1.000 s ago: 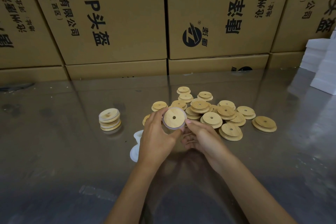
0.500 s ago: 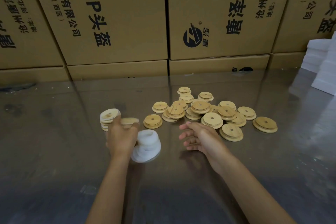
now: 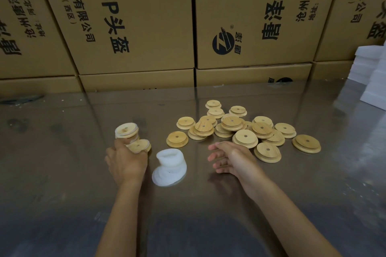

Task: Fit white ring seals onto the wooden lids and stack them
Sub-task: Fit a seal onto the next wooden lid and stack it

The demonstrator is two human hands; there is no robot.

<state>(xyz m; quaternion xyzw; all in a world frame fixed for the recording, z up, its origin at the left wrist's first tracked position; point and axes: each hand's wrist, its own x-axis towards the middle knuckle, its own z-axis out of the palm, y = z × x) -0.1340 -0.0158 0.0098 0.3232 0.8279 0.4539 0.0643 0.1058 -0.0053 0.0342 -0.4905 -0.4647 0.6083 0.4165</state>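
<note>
One sealed lid point(image 3: 139, 145) gripped in left hand point(image 3: 127, 161), right hand point(image 3: 231, 159) relaxed and empty: seat it square on finished stack point(image 3: 126, 131) near table's point(image 3: 62, 173) left edge, or it tips.

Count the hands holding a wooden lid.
1: the left hand grips a wooden lid beside the stack of lids. The right hand is open and empty, next to the loose lids.
</note>
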